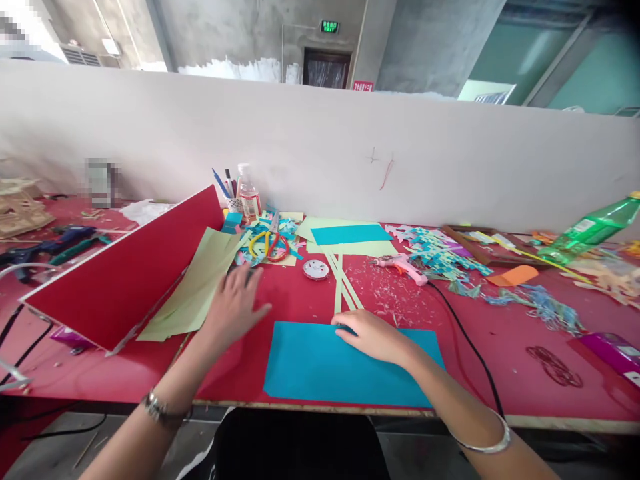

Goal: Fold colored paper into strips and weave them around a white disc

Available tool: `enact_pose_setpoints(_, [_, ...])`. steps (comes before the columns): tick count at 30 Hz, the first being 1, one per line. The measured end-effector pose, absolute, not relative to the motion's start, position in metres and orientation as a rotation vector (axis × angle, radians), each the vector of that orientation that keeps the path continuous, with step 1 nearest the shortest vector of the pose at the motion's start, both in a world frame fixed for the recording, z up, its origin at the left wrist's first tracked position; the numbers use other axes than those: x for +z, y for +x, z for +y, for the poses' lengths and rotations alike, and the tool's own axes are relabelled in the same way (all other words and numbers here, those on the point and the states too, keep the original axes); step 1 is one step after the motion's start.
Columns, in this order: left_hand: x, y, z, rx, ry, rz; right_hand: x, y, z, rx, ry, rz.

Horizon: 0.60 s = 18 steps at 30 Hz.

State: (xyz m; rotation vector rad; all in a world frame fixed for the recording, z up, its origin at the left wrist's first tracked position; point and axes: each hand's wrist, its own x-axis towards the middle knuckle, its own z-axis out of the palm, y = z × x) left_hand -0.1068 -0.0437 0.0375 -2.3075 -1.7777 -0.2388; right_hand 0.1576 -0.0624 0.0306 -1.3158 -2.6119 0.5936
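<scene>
My left hand (235, 300) is open, fingers spread, at the right edge of the pale green paper sheets (193, 293). A small dark object partly shows behind its fingers, too hidden to name. My right hand (373, 335) rests over the blue paper sheet (313, 367), which lies flat near the table's front edge. Its fingers are curled together near the sheet's far edge; whatever they hold, if anything, is hidden. Just beyond these fingertips lie narrow pale green paper strips (340, 280), some crossing. A round white-faced disc (316, 269) sits between the hands, farther back.
A red board (135, 280) stands tilted at left. Scissors (273, 243), a clear bottle (249, 193) and paper scraps are behind. Right of the strips lies a pink glue gun (407, 268), its black cord (467, 340) running to the front edge. A green bottle (590, 230) leans far right.
</scene>
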Motion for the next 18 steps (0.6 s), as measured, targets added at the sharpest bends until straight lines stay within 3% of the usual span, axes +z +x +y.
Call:
enact_pose_setpoints(5, [0.032, -0.076, -0.107, -0.093, -3.090, -1.162, 0.027, 0.148, -0.066, 0.399, -1.274, -2.579])
enact_pose_setpoints(9, [0.023, -0.072, -0.123, 0.039, -3.080, -1.231, 0.039, 0.146, -0.086, 0.354, -1.287, -2.516])
enact_pose_setpoints(14, [0.025, -0.080, -0.126, 0.037, -3.062, -1.252, 0.039, 0.149, -0.124, 0.593, -1.243, -2.692])
enact_pose_setpoints(18, [0.032, -0.084, -0.125, -0.052, -3.106, -1.215, 0.029, 0.151, -0.136, 0.511, -1.325, -2.704])
